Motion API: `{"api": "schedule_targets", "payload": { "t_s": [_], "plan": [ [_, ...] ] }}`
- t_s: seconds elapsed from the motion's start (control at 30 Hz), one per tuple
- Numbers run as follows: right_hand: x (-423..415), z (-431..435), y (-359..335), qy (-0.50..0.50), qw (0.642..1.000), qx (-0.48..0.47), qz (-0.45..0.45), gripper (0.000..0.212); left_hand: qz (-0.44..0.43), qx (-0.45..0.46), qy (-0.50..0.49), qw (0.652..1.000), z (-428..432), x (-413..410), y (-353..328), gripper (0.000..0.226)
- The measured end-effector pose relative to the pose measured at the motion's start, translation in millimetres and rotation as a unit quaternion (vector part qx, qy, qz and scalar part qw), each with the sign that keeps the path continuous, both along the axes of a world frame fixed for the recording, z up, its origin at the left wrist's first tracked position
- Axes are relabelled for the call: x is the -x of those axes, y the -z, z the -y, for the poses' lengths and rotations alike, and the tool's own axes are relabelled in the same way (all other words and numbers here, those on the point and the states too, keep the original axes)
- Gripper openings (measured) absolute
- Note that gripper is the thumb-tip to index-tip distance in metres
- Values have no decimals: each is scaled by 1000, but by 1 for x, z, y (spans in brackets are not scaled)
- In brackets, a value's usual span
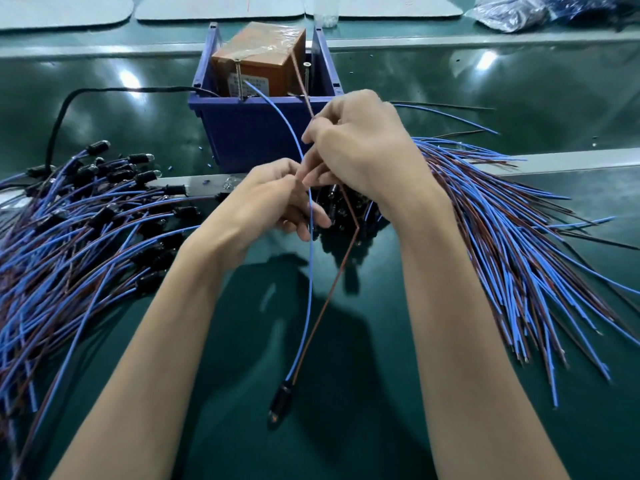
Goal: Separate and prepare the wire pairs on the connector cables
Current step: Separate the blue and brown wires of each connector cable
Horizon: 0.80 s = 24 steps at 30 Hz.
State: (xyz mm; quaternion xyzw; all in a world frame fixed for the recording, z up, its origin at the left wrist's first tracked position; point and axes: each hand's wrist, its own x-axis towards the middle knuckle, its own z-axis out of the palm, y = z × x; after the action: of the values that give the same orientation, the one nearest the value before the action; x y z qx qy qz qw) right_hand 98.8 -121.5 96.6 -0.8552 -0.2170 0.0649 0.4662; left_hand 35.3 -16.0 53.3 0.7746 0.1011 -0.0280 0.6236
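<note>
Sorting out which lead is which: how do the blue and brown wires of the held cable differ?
The blue wire runs in a smooth curve; the brown wire has a sharp kink. The left hand holds the blue wire, the right hand pinches the brown wire. Both meet at one black connector.

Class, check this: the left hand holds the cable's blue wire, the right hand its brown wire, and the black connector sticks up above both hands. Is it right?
Not quite. In the head view the black connector hangs below both hands; the left hand holds the blue wire and the right hand the brown wire.
</note>
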Motion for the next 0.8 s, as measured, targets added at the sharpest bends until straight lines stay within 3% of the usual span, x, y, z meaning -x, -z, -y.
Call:
{"api": "schedule_targets", "payload": {
  "t_s": [0.2, 0.37, 0.53, 0.6, 0.67, 0.8],
  "plan": [
    [1, 6, -6, 69, 993, -89, 46, 21, 56, 159, 79, 983, -4, 5, -14, 37],
    [4, 8, -10, 83, 990, -97, 65, 13, 95, 72, 129, 984, 6, 13, -22, 12],
    [8, 8, -17, 107, 983, -114, 97, 15, 139, 75, 116, 981, 10, 16, -32, 10],
    [9, 13, -23, 96, 988, -105, 52, 33, 154, 85, 86, 981, 7, 16, -37, 16],
    [13, 19, -28, 2, 994, -100, -47, 46, 163, 84, 70, 981, 6, 16, -42, 19],
    [22, 26, -32, -115, 969, -178, -124, 31, 144, 51, 84, 985, 4, 20, -42, 25]
  ]
}}
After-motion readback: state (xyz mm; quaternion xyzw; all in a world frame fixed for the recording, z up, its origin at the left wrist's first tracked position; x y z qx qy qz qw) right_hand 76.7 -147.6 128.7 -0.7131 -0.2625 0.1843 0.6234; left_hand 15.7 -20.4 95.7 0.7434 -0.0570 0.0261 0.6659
